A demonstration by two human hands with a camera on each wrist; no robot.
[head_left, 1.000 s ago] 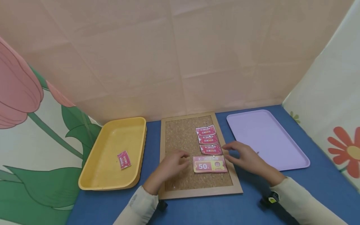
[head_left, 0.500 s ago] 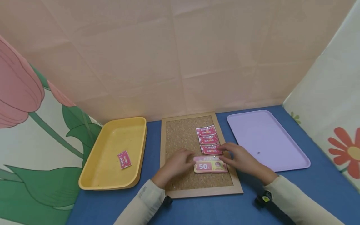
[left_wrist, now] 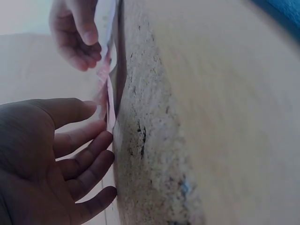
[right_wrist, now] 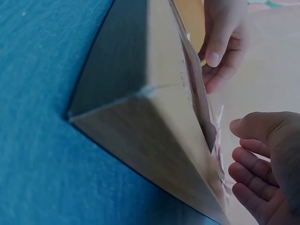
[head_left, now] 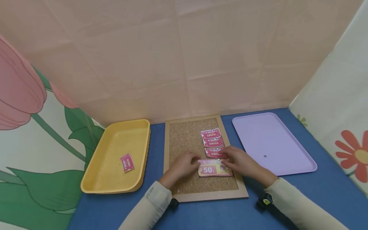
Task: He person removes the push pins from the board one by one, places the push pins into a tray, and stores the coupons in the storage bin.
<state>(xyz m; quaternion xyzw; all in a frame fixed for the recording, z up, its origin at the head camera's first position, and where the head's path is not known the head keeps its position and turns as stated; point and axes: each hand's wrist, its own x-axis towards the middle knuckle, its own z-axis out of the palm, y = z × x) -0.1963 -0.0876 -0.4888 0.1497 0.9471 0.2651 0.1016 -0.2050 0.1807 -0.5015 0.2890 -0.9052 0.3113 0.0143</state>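
A large pink-and-yellow coupon (head_left: 211, 171) marked 50 lies low on the framed cork board (head_left: 184, 137). Above it, three smaller red coupons (head_left: 212, 142) form a column, fastened with small pins. My left hand (head_left: 184, 167) is at the large coupon's left end, its fingers loosely bent; the left wrist view shows thumb and forefinger tips right at the paper's edge (left_wrist: 110, 103). Over the right end hovers my right hand (head_left: 244, 163), its thumb overlapping the large coupon and its fingertips overlapping the lowest red one. In the right wrist view its thumb and fingers stand apart.
To the left stands a yellow tray (head_left: 99, 166) with one small red coupon (head_left: 127, 162) in it. A lilac tray (head_left: 264, 134) on the right bears a tiny dark object (head_left: 265, 156). Blue cloth (head_left: 212, 214) covers the table, and a pinkish sheet (head_left: 172, 64) hangs behind.
My left hand has moved right to the large coupon's left end. The right hand has shifted left over its right end, uncovering the tiny dark object on the lilac tray.
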